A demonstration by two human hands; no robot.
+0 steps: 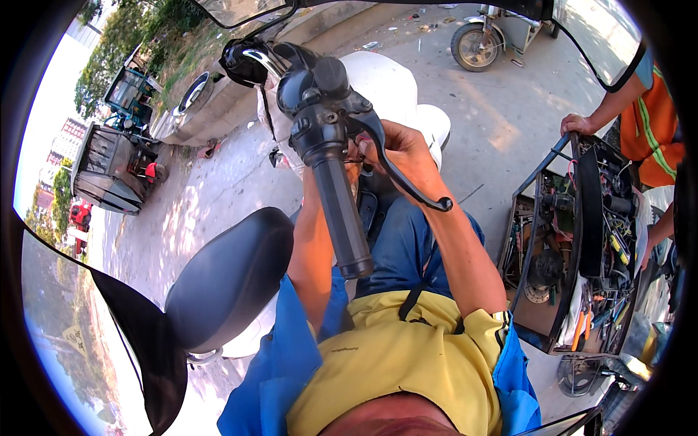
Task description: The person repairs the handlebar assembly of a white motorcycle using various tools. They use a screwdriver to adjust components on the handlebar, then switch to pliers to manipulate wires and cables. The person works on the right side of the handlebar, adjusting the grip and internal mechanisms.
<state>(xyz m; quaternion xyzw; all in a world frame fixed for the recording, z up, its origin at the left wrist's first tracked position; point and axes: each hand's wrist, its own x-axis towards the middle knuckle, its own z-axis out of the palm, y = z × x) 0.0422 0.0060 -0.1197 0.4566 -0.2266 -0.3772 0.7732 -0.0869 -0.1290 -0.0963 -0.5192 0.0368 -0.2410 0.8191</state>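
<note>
A scooter handlebar with a ribbed black grip [342, 211] crosses the middle of my view, its black brake lever [396, 173] curving off to the right. Behind the lever, my right hand [402, 149] has its fingers bent and pressed together in a pinch. Whatever sits between those fingertips is too small to make out. My left hand [353, 173] reaches up close to the right one, mostly covered by the grip, so its fingers barely show. White body panels [382, 78] lie just beyond both hands. The black seat [229, 276] is by my left arm.
At the right, a person in an orange vest [653, 120] holds the rim of a metal-framed cart [534, 218] full of tools and parts. Orange-handled pliers [582, 327] lie in it. Three-wheelers [109, 171] are parked at the left. A wheel [476, 45] stands at the far side.
</note>
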